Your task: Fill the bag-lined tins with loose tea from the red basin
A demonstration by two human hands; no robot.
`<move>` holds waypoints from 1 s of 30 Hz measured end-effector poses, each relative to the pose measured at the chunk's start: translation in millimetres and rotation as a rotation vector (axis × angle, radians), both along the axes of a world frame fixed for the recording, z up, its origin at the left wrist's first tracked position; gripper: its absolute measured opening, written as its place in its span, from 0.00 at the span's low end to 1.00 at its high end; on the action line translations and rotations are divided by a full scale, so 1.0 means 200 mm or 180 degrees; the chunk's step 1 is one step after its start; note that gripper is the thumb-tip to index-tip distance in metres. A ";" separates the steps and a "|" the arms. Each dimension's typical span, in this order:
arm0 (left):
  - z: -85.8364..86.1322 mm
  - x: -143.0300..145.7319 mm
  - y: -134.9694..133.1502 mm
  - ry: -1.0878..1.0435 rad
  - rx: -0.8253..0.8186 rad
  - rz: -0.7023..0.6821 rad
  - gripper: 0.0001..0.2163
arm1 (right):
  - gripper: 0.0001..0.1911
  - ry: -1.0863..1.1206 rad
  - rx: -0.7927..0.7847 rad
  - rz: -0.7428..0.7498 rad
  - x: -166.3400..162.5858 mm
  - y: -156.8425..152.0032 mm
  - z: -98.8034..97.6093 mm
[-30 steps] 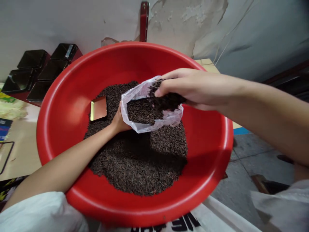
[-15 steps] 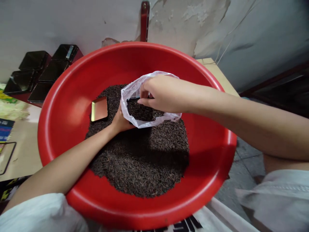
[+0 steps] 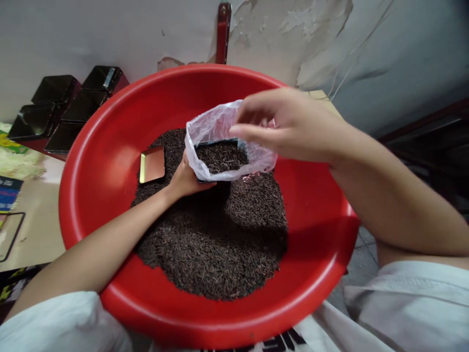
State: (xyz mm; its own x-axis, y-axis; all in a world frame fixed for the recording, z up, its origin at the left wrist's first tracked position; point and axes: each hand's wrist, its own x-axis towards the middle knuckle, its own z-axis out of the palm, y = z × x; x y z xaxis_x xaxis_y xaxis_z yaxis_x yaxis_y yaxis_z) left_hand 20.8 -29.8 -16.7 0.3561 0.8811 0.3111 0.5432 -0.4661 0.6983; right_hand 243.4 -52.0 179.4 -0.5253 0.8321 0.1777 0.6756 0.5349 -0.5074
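The left grip (image 3: 186,178) is clenched around the near left corner of a small dark box (image 3: 220,143), fingers under it and thumb up against its side, holding it just above the heap. A thin clear plastic bag (image 3: 212,124) lines the box and stands up round its edge, and dark tea leaves (image 3: 222,155) fill it almost to the rim.

At the far left, a cluster of shiny black tins (image 3: 62,110) stands against the wall, on a pale desk (image 3: 36,230). Next comes the big red basin (image 3: 73,186), which takes up most of the view. A small flat gold tin lid (image 3: 152,165) lies in it on the left slope of the loose tea (image 3: 212,244), just beside the left wrist. The loose tea spreads across the basin floor, under and around the held box.

To the right, the right grip (image 3: 289,124) hangs over the bag's far right edge, released, fingers (image 3: 242,129) loosely bent with nothing between them. Whether they brush the plastic cannot be told. Above the basin a red bracket (image 3: 222,29) is fixed to the peeling wall (image 3: 91,34).
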 end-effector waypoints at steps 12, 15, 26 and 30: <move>0.12 0.01 0.02 -0.0542 -0.0093 0.0317 0.47 | 0.59 0.1394 -0.1022 0.0101 0.14 0.21 -0.56; 0.16 0.03 0.01 -0.0722 -0.0475 0.0061 0.47 | 0.56 0.1369 -0.0962 0.0127 0.10 0.17 -0.56; 0.44 0.00 0.02 -0.0482 -0.1065 -0.0552 0.33 | 0.44 0.1764 -0.1080 -0.0090 0.03 0.08 -0.62; 0.45 0.05 -0.06 0.0064 -0.0309 -0.0419 0.30 | 0.35 0.1626 -0.0973 -0.0151 0.02 0.03 -0.62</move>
